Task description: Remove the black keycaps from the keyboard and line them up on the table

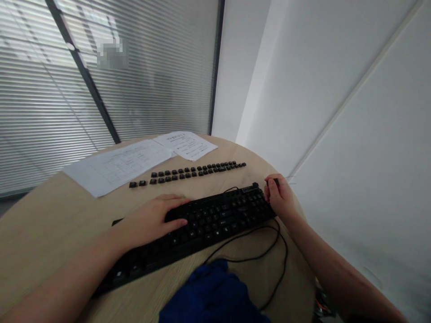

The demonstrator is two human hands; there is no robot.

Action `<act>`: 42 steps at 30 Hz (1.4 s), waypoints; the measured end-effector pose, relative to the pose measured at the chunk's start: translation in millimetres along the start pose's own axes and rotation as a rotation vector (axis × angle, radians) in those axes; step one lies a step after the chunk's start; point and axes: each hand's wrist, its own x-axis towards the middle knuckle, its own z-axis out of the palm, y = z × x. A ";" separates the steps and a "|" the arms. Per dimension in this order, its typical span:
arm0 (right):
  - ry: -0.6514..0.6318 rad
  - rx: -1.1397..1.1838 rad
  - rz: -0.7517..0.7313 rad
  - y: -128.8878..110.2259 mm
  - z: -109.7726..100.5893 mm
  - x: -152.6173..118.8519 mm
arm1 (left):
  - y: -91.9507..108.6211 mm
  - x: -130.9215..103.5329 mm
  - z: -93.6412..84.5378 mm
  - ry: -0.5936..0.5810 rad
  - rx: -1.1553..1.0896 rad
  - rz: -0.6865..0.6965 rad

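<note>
A black keyboard (222,220) lies at a slant across the table. My left hand (158,220) rests flat on its left half, fingers stretched along the far edge and thumb over the keys. At the keyboard's right end, my right hand (278,195) is closed round a keycap puller (273,182), a small black handle with thin wires pointing right. Beyond the keyboard, loose black keycaps (182,173) are lined up in two rows. My left hand and arm hide part of the keyboard.
Printed paper sheets (124,161) lie at the back left of the round wooden table (50,224). A black cable (286,251) loops in front of the keyboard. Blue cloth (212,296) is at the near edge. A white wall (353,134) stands close on the right.
</note>
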 end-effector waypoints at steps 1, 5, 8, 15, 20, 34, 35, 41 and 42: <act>0.001 0.047 -0.009 -6.8 -0.6 -1.9 | 4.8 -0.7 -1.6 0.062 0.001 -0.023; -0.174 0.098 -0.209 -51.6 0.0 -7.4 | 30.1 -6.4 -8.0 0.270 -0.142 -0.123; -0.358 0.116 -0.494 -98.4 5.2 -6.7 | 46.7 -10.8 -7.3 0.259 -0.407 -0.140; -0.481 0.337 -0.627 -145.8 37.5 -11.3 | 50.5 -11.2 1.8 0.099 -0.962 -0.146; -0.487 0.401 -0.631 -127.7 51.0 -26.7 | 48.6 -10.9 0.6 0.070 -1.035 -0.223; -0.416 0.170 -0.669 -123.9 60.5 -32.5 | 45.8 -7.1 14.9 0.179 -0.868 -0.309; -0.402 0.149 -0.648 -122.5 60.6 -31.8 | 46.4 -6.9 14.5 0.199 -0.875 -0.317; -0.238 -0.048 -0.576 -111.3 58.0 -19.1 | 46.5 -6.6 8.2 0.256 -0.914 -0.369; -0.192 -0.078 -0.593 -111.1 57.2 -17.3 | 46.9 -6.8 7.5 0.239 -0.913 -0.364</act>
